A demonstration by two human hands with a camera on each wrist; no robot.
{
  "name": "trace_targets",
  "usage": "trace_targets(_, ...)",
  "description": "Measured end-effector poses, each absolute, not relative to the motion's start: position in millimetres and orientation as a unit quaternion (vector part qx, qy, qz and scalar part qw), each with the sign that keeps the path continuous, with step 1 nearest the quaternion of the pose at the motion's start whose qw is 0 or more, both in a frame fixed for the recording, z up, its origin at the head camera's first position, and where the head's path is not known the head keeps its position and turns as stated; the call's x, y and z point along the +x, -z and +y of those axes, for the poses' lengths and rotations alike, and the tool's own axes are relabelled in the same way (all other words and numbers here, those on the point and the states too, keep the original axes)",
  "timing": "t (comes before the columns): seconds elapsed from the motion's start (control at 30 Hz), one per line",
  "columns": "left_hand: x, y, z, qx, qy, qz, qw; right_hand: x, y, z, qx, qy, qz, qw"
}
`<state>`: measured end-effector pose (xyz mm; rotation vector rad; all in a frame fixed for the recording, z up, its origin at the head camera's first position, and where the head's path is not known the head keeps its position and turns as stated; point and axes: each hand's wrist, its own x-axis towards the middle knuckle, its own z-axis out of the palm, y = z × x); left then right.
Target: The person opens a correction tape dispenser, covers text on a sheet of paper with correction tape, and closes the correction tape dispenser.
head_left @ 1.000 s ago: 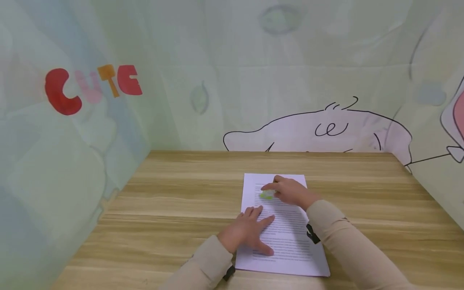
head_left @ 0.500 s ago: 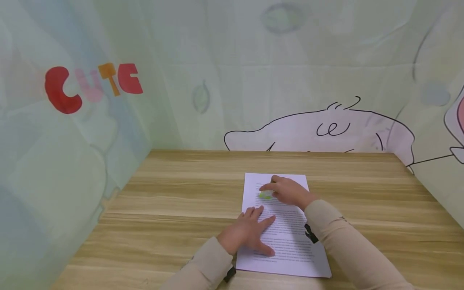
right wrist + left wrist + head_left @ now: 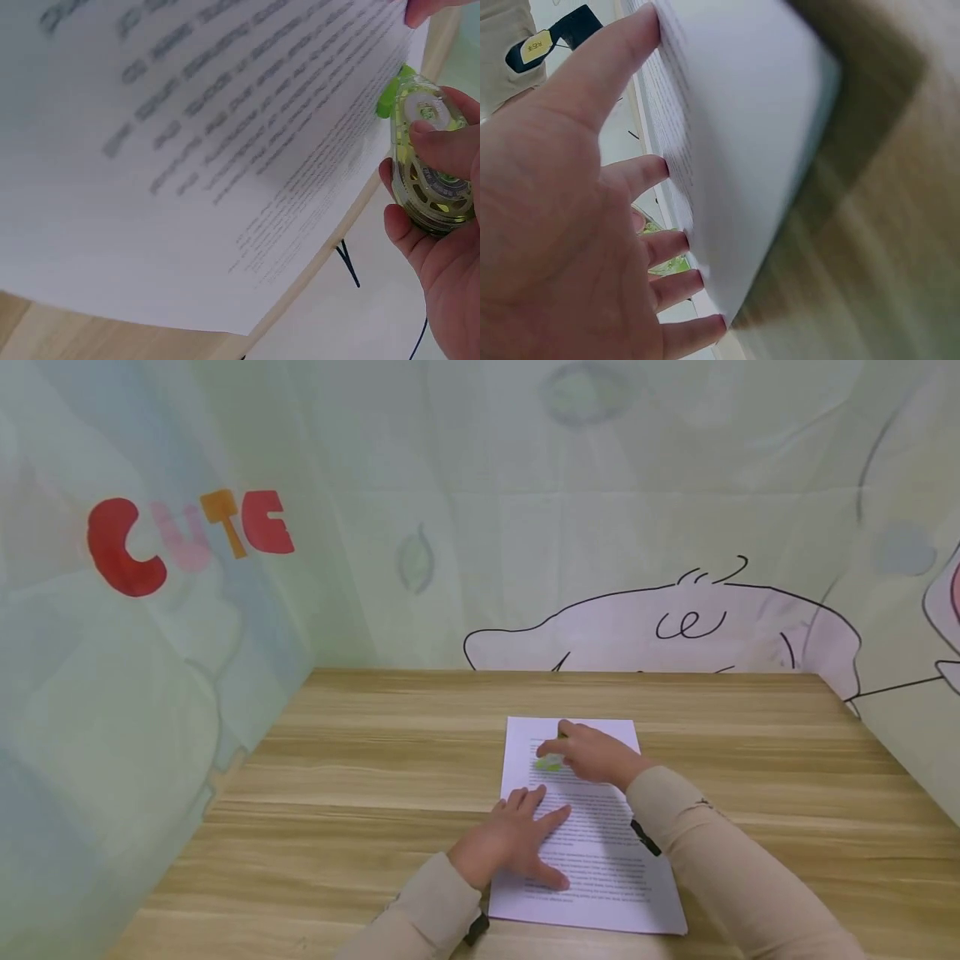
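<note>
A sheet of printed paper (image 3: pixel 600 860), apparently the top of a thin stack, lies on the wooden table. Spread across its left side, my left hand (image 3: pixel 517 837) rests with fingers apart; the left wrist view shows the fingertips (image 3: pixel 676 241) touching the page. Near the top lines, my right hand (image 3: pixel 600 755) holds a clear green correction tape dispenser (image 3: pixel 429 169) between thumb and fingers. The dispenser's bright green tip (image 3: pixel 390 96) is at the text. In the head view the fingers hide much of the dispenser (image 3: pixel 551 762).
The wood-grain tabletop (image 3: pixel 360 760) extends around the paper. A printed cloth wall (image 3: pixel 375 527) borders the table at the back and left, with coloured letters (image 3: pixel 131 547) on the left side. Black straps show at both sleeves.
My right hand has shifted slightly left along the upper text with the correction tape dispenser. My left hand keeps its place on the paper.
</note>
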<state>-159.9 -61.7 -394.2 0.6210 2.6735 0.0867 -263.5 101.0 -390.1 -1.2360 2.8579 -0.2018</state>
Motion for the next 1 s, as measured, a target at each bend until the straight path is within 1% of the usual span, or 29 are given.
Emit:
trace_targets(0.17,-159.2,395.4,-60.9,0.225,-0.035,0.954,0.195,-263.9,387.9,101.1,-0.392,0.058,0.918,0.026)
trace_targets(0.43,-159.4,394.8,-59.6,0.222,-0.021,0.956,0.190,-264.5,388.6,100.7,-0.391,0.049,0.919,0.028)
trace_targets(0.77,-161.7,394.3,-58.9,0.213,-0.022,0.957,0.196,-266.1,388.9,101.7,-0.413,0.032,0.910,0.005)
trace_targets(1.0,-161.4,392.6,-58.7,0.212,-0.025,0.957,0.198,-265.4,389.5,102.7,-0.410,0.033,0.912,0.011)
